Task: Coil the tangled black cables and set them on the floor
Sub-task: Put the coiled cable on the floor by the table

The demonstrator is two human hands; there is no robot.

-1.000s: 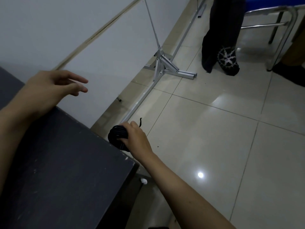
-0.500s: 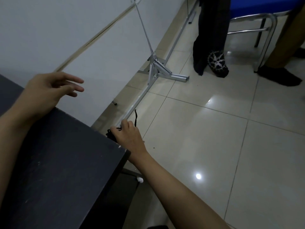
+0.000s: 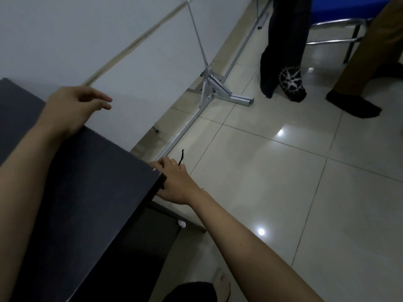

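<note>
My right hand (image 3: 175,182) reaches down past the corner of the dark table (image 3: 87,192), low over the tiled floor (image 3: 261,192). Its fingers curl downward round the black cable coil, which the table corner and the hand hide almost wholly. Only a short loose cable end (image 3: 181,156) sticks up above the knuckles. My left hand (image 3: 74,107) hovers over the table's far edge near the white wall, fingers relaxed and spread, holding nothing.
A metal stand base (image 3: 218,92) with a long rail lies on the floor along the wall. Two people's legs and feet (image 3: 290,83) stand at the back right by a chrome-framed blue chair (image 3: 340,38). My own foot (image 3: 220,284) shows at the bottom.
My right hand has moved the coil lower and in behind the table corner, so the coil is now out of sight. The left hand has barely shifted.
</note>
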